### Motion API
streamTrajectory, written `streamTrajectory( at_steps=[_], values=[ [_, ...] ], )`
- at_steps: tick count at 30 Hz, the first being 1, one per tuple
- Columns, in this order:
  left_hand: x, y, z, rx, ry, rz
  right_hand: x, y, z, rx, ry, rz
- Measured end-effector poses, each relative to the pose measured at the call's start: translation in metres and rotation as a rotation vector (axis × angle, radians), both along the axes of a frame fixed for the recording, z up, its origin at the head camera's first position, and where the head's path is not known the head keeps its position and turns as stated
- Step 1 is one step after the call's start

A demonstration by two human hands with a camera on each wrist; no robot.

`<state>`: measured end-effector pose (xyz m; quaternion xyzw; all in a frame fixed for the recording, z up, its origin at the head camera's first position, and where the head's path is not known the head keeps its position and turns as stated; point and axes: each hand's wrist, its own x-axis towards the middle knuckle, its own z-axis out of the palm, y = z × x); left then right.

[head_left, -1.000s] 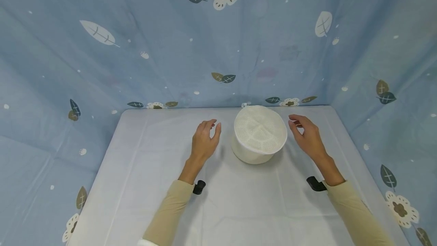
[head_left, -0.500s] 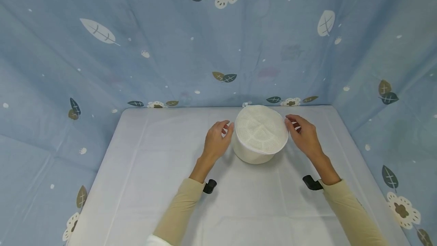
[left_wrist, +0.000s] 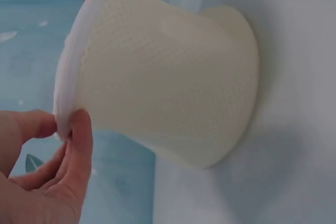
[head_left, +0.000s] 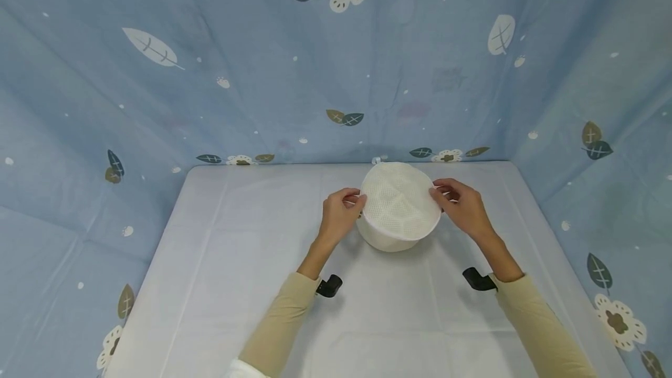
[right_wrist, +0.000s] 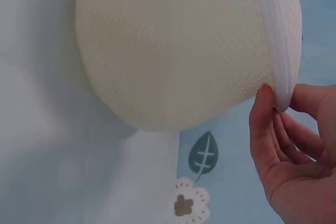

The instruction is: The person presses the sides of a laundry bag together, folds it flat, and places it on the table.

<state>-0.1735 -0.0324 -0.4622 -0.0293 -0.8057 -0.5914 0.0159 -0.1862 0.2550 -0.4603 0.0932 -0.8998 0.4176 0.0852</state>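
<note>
A round white mesh laundry bag (head_left: 401, 200) stands upright near the far edge of the table, its mesh top facing up. A white zipper band (left_wrist: 65, 82) runs around the upper rim. On the left side of that rim, my left hand (head_left: 338, 217) pinches the band between thumb and fingers. The left wrist view shows the soft side wall (left_wrist: 168, 77) pulled inward below the rim. Across from it, my right hand (head_left: 464, 209) pinches the right side of the rim, thumb on top and fingers beneath. What the bag contains is hidden.
A white cloth covers the table (head_left: 252, 238). Blue fabric (head_left: 252, 63) printed with leaves and flowers hangs behind and on both sides. Near the bag's back edge is a small white tab (head_left: 377, 160). Black wrist mounts (head_left: 329, 286) sit on both forearms.
Both hands have moved inward from beside the bag and now pinch its rim, the left travelling farther rightward. The bag's top has shifted slightly and its wall has bent a little.
</note>
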Motion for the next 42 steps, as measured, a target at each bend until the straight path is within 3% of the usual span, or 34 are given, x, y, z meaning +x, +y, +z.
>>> streamTrajectory(
  at_steps=[4, 8, 12, 21, 28, 42],
  values=[
    [0.001, -0.003, 0.004, 0.167, -0.127, -0.012, -0.002, 0.000, 0.002, -0.065, -0.108, 0.014],
    [0.002, -0.007, 0.006, 0.221, -0.158, -0.036, -0.002, -0.001, 0.004, -0.151, -0.195, 0.016],
    [0.005, -0.011, 0.008, 0.235, -0.150, -0.044, -0.001, -0.003, 0.003, -0.219, -0.239, 0.025],
    [0.015, -0.022, 0.008, 0.247, -0.151, -0.055, 0.008, -0.010, 0.003, -0.235, -0.318, 0.009],
    [0.036, -0.032, 0.035, 0.247, -0.168, -0.068, 0.015, -0.018, 0.006, -0.262, -0.319, 0.039],
    [0.059, -0.051, 0.037, 0.251, -0.185, -0.042, 0.034, -0.034, 0.007, -0.344, -0.399, 0.084]
  ],
)
